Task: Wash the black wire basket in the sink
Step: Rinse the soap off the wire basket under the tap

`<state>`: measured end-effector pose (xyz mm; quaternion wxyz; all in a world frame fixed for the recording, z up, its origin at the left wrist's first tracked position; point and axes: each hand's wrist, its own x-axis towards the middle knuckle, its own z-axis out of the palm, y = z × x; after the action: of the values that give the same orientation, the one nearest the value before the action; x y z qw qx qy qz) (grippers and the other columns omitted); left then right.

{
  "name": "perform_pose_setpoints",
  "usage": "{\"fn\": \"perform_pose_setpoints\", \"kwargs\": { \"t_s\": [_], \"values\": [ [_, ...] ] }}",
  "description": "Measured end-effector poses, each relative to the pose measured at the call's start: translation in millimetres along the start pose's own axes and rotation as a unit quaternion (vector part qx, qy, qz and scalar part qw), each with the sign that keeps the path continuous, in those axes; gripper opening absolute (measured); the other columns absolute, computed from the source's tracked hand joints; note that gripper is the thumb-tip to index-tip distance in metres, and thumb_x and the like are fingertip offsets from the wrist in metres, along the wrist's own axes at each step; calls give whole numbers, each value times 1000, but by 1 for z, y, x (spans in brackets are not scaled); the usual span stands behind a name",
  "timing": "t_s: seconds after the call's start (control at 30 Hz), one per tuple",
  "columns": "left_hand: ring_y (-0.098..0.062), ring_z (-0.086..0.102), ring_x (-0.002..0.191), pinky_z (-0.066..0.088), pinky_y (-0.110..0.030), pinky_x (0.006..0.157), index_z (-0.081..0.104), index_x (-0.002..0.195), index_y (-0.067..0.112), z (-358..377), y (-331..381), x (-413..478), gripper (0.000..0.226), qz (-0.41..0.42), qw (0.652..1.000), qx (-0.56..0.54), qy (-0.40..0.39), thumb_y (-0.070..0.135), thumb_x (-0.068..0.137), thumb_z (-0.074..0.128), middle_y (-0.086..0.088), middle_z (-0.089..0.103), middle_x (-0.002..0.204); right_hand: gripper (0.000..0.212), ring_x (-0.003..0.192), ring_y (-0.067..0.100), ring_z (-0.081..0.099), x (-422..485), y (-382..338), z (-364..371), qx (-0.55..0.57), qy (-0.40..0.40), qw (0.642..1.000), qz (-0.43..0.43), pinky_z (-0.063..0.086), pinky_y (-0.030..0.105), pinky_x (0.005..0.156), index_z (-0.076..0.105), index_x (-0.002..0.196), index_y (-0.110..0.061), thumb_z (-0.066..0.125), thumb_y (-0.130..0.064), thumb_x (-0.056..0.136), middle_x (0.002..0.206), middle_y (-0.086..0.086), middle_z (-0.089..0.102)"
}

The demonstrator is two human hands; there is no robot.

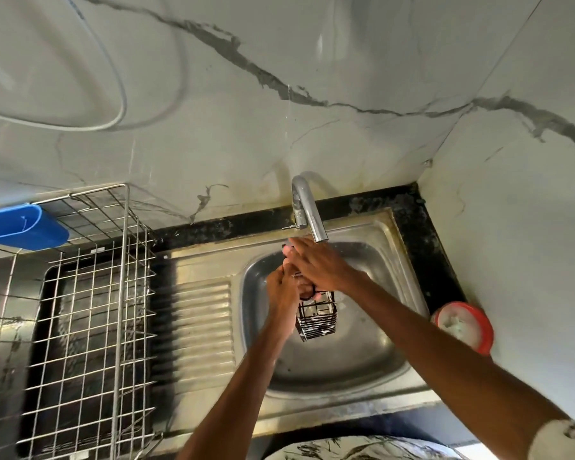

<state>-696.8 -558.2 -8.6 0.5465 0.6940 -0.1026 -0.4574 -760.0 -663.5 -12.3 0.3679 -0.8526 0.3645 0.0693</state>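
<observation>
Forearms (pixel 233 376) outstretched: left hand (pixel 281 290) grips wire basket (pixel 317 318), right hand (pixel 316 263) rests atop.

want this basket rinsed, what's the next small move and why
Probably raise the black wire basket so its sudsy lower end comes under the tap spout: white foam clings there, while the left hand and right hand are on its upper end beneath the spout.

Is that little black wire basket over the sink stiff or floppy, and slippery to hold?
Probably stiff: the black wire basket holds its boxy shape while the left hand grips its top. Likely light, being mostly open wire. Possibly slippery: white foam seems to cling to its wires.
</observation>
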Motion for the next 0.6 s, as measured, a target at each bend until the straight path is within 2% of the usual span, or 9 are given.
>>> {"fn": "perform_pose_setpoints", "kwargs": {
  "t_s": [0.07,0.13,0.2,0.3,0.33,0.4,0.43,0.5,0.6],
  "values": [
    [-29,78,70,61,-31,54,67,104,2,2,6,1,45,-22,1000,-8,-6,29,114,32,-14,79,82,66,106,32,65,11,5,-11,126,1,991,48,52,47,96,63,120,-9,30,-64,102,113,17,68],
    [-34,77,69,61,-34,53,64,106,-2,3,11,5,47,-25,999,-27,-7,31,114,31,-20,78,84,59,81,28,65,18,8,-15,229,35,968,93,55,35,74,66,106,-8,41,-61,101,88,13,67],
    [-34,76,67,60,-34,51,64,106,-3,5,13,8,47,-27,999,-45,10,30,114,32,-20,78,83,46,79,24,62,22,12,-14,256,61,959,105,48,30,68,67,110,-10,44,-50,104,86,12,66],
    [-25,76,64,59,-32,50,67,101,2,8,15,15,43,-46,995,-61,60,28,114,35,-15,78,80,52,61,18,51,9,13,-4,236,72,966,82,42,30,56,59,124,1,37,-43,108,65,4,51],
    [-22,75,66,58,-30,51,69,100,5,9,15,18,43,-52,994,-60,75,29,113,36,-13,78,81,49,65,17,54,2,15,2,227,72,969,61,47,32,59,49,135,3,36,-37,109,72,5,53],
    [-14,73,68,54,-23,53,70,99,8,9,16,22,42,-68,991,-60,102,30,113,37,-7,76,81,53,115,28,61,-19,22,21,208,57,976,12,55,40,94,22,154,-8,34,-32,109,127,22,57],
    [-10,71,64,52,-20,52,70,99,8,9,16,24,42,-76,988,-68,113,31,113,37,-5,75,80,60,143,29,40,-32,25,30,194,60,979,-13,42,39,114,6,160,-17,32,-33,109,157,18,34],
    [-7,70,54,51,-17,46,69,102,7,11,17,25,41,-88,984,-95,125,29,113,37,-8,76,79,63,155,8,4,-58,29,42,159,84,982,-59,13,22,123,-8,160,-27,29,-37,110,169,-5,-3],
    [-17,76,63,61,-27,56,67,107,6,13,17,27,41,-101,979,-132,117,31,113,35,-10,79,78,62,152,-2,3,-87,34,50,166,97,979,-72,11,20,122,-3,161,-29,30,-41,110,168,-13,-3]
  ]
}}
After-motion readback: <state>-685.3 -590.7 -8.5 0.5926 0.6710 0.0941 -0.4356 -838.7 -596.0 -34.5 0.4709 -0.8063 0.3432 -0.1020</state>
